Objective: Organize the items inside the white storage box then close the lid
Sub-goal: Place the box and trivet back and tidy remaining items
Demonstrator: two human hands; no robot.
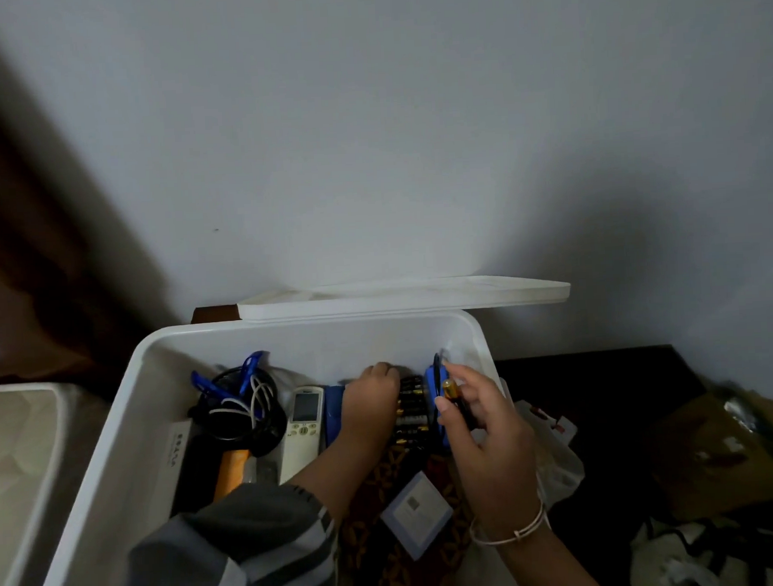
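Note:
The white storage box (127, 423) stands open, and its white lid (403, 297) lies behind it against the wall. Inside are a tangle of black and white cables (240, 408) with blue clips, a white remote control (303, 427), an orange-handled tool (230, 473) and a blue case (335, 412) holding rows of batteries (411, 412). My left hand (372, 399) reaches into the box with curled fingers resting on the blue case. At the case's right edge my right hand (481, 435) pinches a gold-tipped battery (449, 389). A dark patterned cloth (389, 543) and a white card (416, 513) lie in the front.
Another white container (21, 442) sits at the left. On a dark surface to the right lie a brown cardboard piece (715, 450), a white plastic bag (559, 458) and crumpled white items with black cords (702, 549). A grey wall rises behind.

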